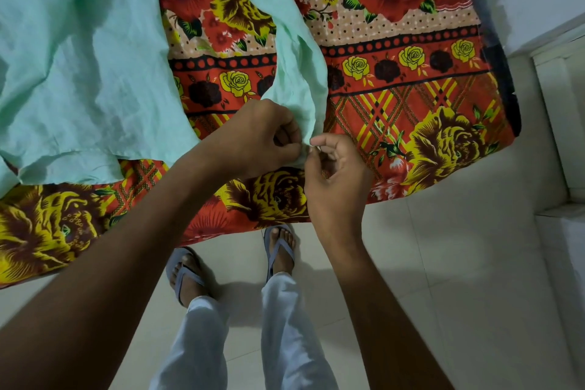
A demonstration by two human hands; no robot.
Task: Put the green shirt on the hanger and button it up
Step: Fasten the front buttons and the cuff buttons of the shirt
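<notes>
The pale green shirt (72, 66) lies spread over the bed, filling the upper left of the view. One sleeve (285, 41) runs down across the bedspread to its cuff near the bed's front edge. My left hand (262, 133) pinches the cuff from the left. My right hand (335, 174) pinches the same cuff end from the right, thumb and forefinger meeting the fabric at about the middle of the view. A small pale spot shows between the fingertips; whether it is a button I cannot tell. No hanger is visible.
The bed carries a red and yellow floral bedspread (411, 89) that hangs over the front edge. Below it is a pale tiled floor (459, 279) with my feet in grey flip-flops (278, 250). A white wall and ledge (557, 89) stand at the right.
</notes>
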